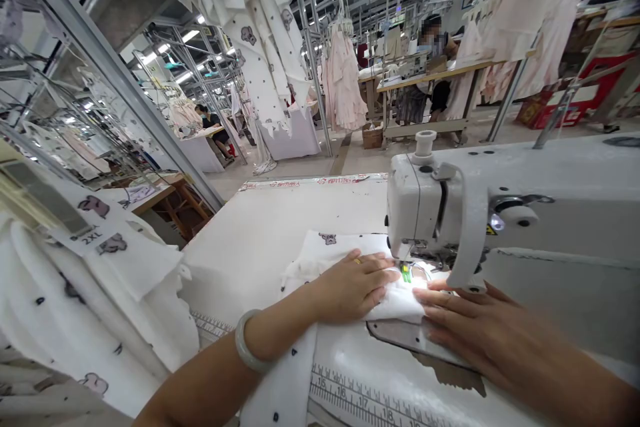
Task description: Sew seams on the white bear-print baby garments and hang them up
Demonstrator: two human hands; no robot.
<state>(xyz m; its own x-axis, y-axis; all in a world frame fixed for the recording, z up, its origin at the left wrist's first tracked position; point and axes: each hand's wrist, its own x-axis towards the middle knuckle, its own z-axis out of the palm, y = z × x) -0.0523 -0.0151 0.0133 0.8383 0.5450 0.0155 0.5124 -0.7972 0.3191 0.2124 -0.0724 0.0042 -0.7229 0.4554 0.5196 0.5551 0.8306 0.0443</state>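
Note:
A white fabric piece (330, 260) printed with small grey animals lies under the head of a white sewing machine (500, 207). My left hand (353, 283), with a pale bangle on its wrist, lies flat on the fabric just left of the lit needle area (407, 272), fingers stretched out. My right hand (475, 327) rests flat on the fabric's near edge to the right of the needle, fingers extended and together. Neither hand grips anything. Part of the fabric drapes toward me under my left forearm.
A stack of matching printed pieces (90, 293), one tagged 2XL, sits at my left. A ruler strip (370, 400) runs along the table's near edge. Garments hang from metal racks (260, 33) ahead. Other people sit at tables (430, 73) in the background.

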